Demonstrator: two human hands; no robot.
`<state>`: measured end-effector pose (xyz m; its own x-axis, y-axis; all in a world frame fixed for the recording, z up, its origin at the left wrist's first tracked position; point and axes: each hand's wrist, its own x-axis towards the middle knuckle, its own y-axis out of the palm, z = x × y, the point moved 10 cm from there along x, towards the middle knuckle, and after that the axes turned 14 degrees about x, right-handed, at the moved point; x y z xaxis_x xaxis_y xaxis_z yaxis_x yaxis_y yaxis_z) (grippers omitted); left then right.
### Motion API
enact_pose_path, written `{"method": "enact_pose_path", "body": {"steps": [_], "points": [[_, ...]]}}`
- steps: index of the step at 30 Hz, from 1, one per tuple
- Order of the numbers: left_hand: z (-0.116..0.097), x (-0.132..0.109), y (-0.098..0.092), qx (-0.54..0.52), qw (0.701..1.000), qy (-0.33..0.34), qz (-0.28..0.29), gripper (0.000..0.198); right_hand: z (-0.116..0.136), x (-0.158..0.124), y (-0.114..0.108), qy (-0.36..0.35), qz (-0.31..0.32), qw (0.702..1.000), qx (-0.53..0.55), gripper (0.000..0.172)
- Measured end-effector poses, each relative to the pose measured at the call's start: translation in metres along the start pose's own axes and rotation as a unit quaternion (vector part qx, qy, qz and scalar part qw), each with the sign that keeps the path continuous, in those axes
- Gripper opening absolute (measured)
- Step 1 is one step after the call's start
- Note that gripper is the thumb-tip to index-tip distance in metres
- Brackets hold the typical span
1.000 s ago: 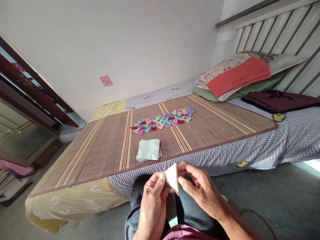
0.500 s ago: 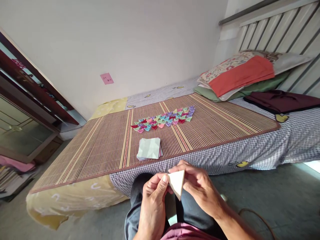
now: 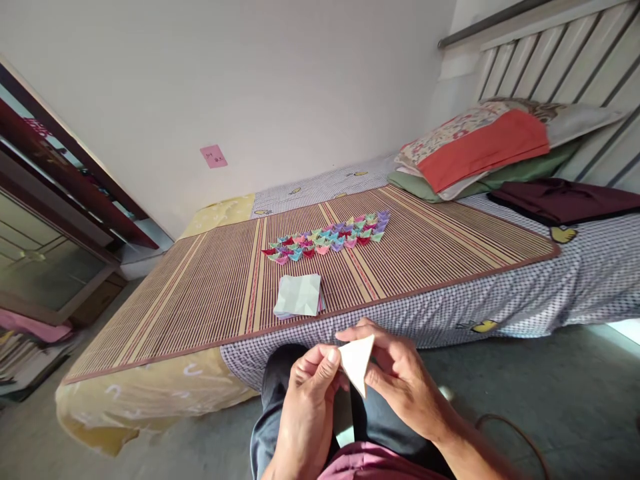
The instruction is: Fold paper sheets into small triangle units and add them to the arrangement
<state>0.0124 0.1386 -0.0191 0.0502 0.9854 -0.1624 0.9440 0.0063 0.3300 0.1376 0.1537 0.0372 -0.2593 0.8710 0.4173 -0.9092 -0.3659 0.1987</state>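
Observation:
A small pale piece of paper (image 3: 357, 362), folded into a triangle, is held between both hands above my lap. My left hand (image 3: 313, 387) pinches its left corner between thumb and fingers. On the other side, my right hand (image 3: 400, 380) grips the right edge, with the thumb low and the fingers behind. Beyond the hands, near the bed's edge, lies a stack of square paper sheets (image 3: 299, 295), the top one pale green and creased. Farther back, several small folded paper pieces (image 3: 330, 240) in many colours stand in rows.
A striped bamboo mat (image 3: 210, 293) covers much of the bed, over a checked sheet (image 3: 590, 280). Pillows (image 3: 485, 147) and a folded maroon cloth (image 3: 565, 200) lie at the right by the headboard (image 3: 555, 67). A cable (image 3: 515, 430) runs along the floor at lower right.
The folded paper has shifted slightly right and tilted a little in my fingers. My right thumb has moved against its lower right edge. The stack and coloured pieces have stayed put.

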Motion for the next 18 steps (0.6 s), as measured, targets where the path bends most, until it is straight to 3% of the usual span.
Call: {"method": "enact_pose_path", "body": {"steps": [3, 7, 12, 18], "points": [[-0.006, -0.003, 0.003, 0.031, 0.999, 0.011, 0.002, 0.035, 0.008, 0.000, 0.003, -0.036, -0.010, 0.999, -0.016, 0.012], [-0.004, -0.003, 0.009, 0.011, 1.000, -0.009, 0.001, 0.033, 0.022, -0.006, 0.003, -0.131, -0.041, 0.985, -0.101, 0.024], [0.007, -0.007, 0.014, -0.002, 0.998, -0.063, 0.011, 0.035, 0.029, -0.020, 0.012, -0.248, -0.035, 0.925, -0.285, 0.034], [0.011, -0.007, 0.008, -0.038, 0.996, -0.080, 0.018, 0.029, 0.023, -0.020, 0.026, -0.247, 0.026, 0.890, -0.383, 0.034]]}}
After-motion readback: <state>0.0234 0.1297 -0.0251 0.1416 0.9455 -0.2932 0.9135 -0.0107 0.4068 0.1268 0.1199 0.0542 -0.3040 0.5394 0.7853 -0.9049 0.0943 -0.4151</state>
